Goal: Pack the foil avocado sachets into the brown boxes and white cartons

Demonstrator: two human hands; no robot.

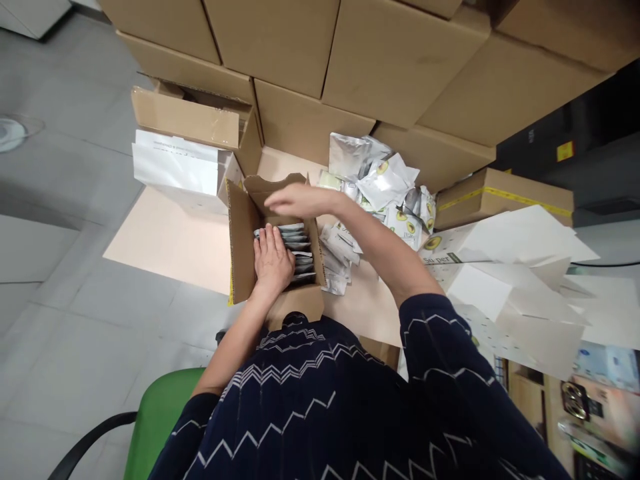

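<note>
A small open cardboard box [240, 233] stands on the table in front of me, packed with a row of silver sachets [300, 250] standing on edge. My left hand [273, 260] lies flat inside it, fingers together, pressing on the sachets. My right hand [295, 198] reaches across the box's far flap, fingers stretched out flat, and I see nothing in it. A loose heap of silver sachets with yellow-green labels [385, 183] lies just right of the box.
Large closed cartons [350, 60] are stacked behind the table. An open carton with white bags [180, 163] stands at the left. Flat white folded boxes [520, 280] are piled at the right. A green chair [150, 420] is under me.
</note>
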